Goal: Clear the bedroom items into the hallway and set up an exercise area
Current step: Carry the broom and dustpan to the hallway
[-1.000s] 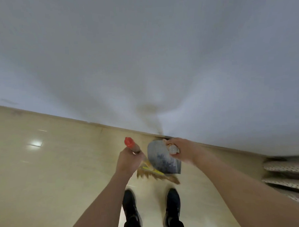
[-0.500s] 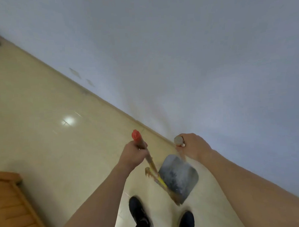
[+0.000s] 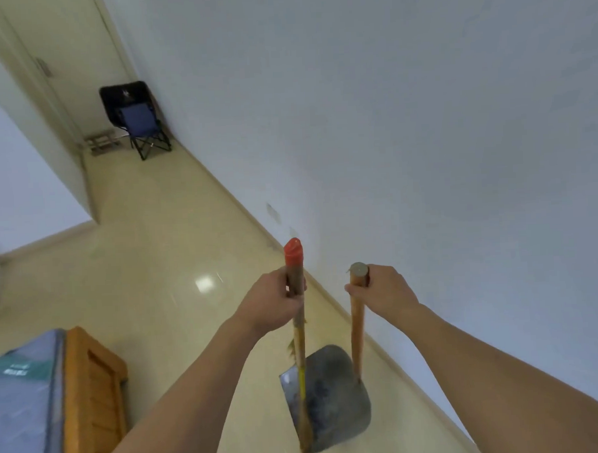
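Note:
My left hand (image 3: 273, 302) grips the upper end of a broom (image 3: 298, 332) with a wooden handle and a red cap. The broom hangs straight down, its straw head edge-on in front of the pan. My right hand (image 3: 382, 291) holds the top of the wooden handle of a grey metal dustpan (image 3: 332, 396). The scuffed pan hangs just above the floor, close to the white wall (image 3: 424, 152) on the right. Both tools are upright and side by side.
A dark folding camp chair (image 3: 138, 120) stands against the wall at the far end, next to a closed door (image 3: 67, 58). A wooden bed frame (image 3: 89, 389) with a plastic-wrapped mattress (image 3: 21, 403) is at the lower left. Glossy beige tiles (image 3: 148, 267) stretch between.
My view has swung left along the wall, bringing the bed, chair and door into sight. Both hands still hold the broom and dustpan, which now hang more upright.

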The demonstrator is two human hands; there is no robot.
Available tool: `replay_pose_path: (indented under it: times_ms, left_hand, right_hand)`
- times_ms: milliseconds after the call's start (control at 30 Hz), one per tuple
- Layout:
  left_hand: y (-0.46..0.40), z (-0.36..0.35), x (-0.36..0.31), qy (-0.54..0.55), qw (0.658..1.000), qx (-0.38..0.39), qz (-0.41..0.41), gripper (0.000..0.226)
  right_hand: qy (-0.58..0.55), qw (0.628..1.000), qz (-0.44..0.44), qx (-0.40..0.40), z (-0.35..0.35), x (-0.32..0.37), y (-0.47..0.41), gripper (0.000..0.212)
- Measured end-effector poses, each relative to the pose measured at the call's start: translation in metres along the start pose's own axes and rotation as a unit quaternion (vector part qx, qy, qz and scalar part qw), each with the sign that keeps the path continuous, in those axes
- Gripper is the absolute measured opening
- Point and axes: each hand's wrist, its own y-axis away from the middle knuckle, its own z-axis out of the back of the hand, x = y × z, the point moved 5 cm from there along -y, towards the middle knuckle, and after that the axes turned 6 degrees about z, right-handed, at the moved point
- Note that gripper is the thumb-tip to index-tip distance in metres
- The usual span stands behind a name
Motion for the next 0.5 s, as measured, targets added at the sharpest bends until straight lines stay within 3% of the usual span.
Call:
replay_pose_path:
  times_ms: [267,500]
  left_hand:
    - [-0.091,0.109,0.025,-0.051,0.996,-0.076,-0.015,0.018]
    - [-0.238,0.189,0.064,-0.041,0.993,-0.106,0.016,0.019]
  right_hand:
    - [-0.013,0.998,0.064,-0.011,-0.036,0.092,-0.145,0.022]
    - [-0.032,0.994,0.101,0.03,-0.083,0.151,-0.316,0.034]
